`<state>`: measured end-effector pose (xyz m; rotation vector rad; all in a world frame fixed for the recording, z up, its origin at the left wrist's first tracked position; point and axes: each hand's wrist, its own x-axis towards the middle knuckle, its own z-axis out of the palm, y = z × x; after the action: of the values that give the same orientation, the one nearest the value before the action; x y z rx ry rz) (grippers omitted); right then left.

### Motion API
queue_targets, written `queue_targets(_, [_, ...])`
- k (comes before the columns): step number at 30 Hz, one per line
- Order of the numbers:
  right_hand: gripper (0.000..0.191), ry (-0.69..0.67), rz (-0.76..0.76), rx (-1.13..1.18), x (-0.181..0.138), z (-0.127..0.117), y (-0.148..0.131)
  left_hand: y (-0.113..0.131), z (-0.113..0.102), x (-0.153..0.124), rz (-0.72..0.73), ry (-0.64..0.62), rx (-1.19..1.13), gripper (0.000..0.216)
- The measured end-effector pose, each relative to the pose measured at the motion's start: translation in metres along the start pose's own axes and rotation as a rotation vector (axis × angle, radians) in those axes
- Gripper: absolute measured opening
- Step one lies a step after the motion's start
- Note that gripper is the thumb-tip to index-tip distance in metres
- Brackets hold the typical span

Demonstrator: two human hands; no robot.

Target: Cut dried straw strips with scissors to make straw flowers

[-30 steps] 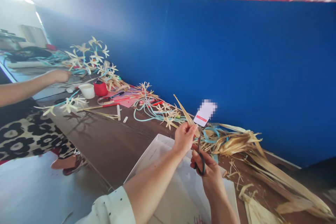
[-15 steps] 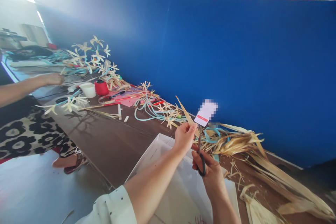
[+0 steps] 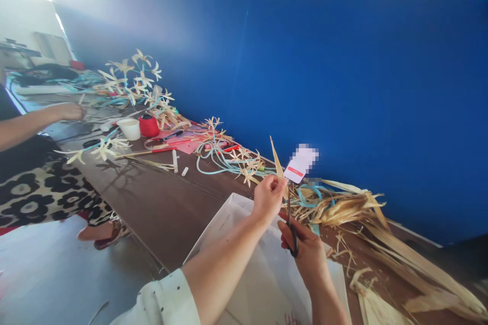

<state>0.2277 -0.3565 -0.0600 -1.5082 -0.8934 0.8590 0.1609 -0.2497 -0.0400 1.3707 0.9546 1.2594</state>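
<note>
Pinched in my left hand [image 3: 268,197] is a pale strip of dried corn husk [image 3: 276,158], its narrow tip pointing up. My right hand [image 3: 305,249] is closed round the black handles of a pair of scissors [image 3: 293,238]. The blades point upward beside my left fingertips, close to the husk's lower end; whether they touch it I cannot tell. Both hands are above a white shallow box [image 3: 244,284]. Just beyond the scissors stands a phone [image 3: 295,171] with a lit screen, partly blurred out.
Dried husks [image 3: 343,208] lie heaped at the right along the blue partition [image 3: 343,86]. Husk flowers [image 3: 141,78], a white cup [image 3: 130,129], a red thread spool [image 3: 148,126] and light-blue cords [image 3: 213,165] cover the table's far left. Another person's hand [image 3: 72,111] is at the left.
The husk strip in my left hand has turned more upright. My right hand and scissors have barely shifted. The other person's hand has moved slightly left.
</note>
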Motion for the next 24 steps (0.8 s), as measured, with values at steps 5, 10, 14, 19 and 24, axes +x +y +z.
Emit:
queue_targets(5, [0.044, 0.005, 0.014, -0.019, 0.0013, 0.0001, 0.0043, -0.0040, -0.0007, 0.0020, 0.061, 0.002, 0.093, 0.034])
queue_targets(10, [0.044, 0.003, -0.009, -0.030, 0.0000, 0.0006, 0.0020, -0.0062, -0.0020, 0.0037, 0.126, -0.022, 0.164, 0.038])
queue_targets(14, [0.043, 0.029, -0.001, -0.037, -0.0009, 0.0008, -0.0002, -0.0067, -0.0018, 0.0036, 0.142, -0.065, 0.183, 0.036])
queue_targets(19, [0.048, 0.047, 0.009, -0.032, 0.0008, -0.0013, 0.0008, -0.0055, 0.0001, 0.0004, 0.179, -0.122, 0.206, 0.030])
queue_targets(24, [0.050, 0.093, 0.002, -0.064, 0.0032, -0.0056, 0.0036, -0.0047, 0.0036, -0.0061, 0.235, -0.189, 0.238, 0.027])
